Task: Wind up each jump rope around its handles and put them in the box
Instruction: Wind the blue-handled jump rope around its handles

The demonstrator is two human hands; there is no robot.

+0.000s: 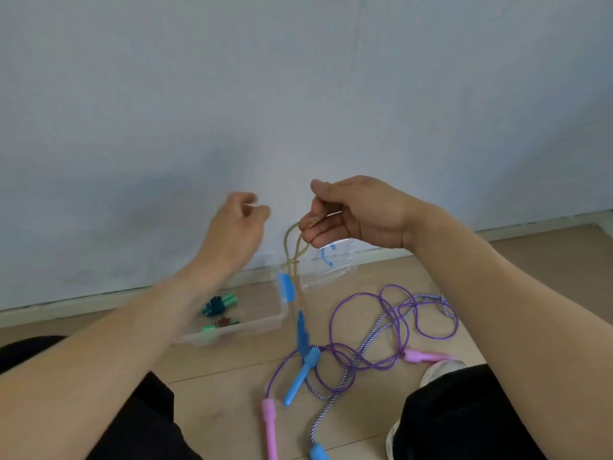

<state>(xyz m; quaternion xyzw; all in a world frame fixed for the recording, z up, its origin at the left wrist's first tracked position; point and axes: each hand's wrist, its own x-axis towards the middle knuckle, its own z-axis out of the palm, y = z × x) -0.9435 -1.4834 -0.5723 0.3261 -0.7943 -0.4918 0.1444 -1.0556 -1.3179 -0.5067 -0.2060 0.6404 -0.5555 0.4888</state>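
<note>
My right hand [358, 214] is raised in front of the wall and pinches a tan-green jump rope [293, 242]. Two strands of that rope hang down toward the clear plastic box [265, 322]. My left hand [237, 224] hovers a short way to the left, blurred, with its fingers loosely curled and nothing in it. Two wound ropes with green handles [220, 305] lie in the box. On the floor lie a purple rope [391, 323] with pink handles [269, 429] and a blue-white striped rope [356, 360] with blue handles [300, 376], tangled together.
The box's clear lid [328, 270] with a blue latch lies behind the box by the wall. My legs in dark trousers frame the floor on both sides, with a white shoe [438, 368] at the right. The wall stands close behind.
</note>
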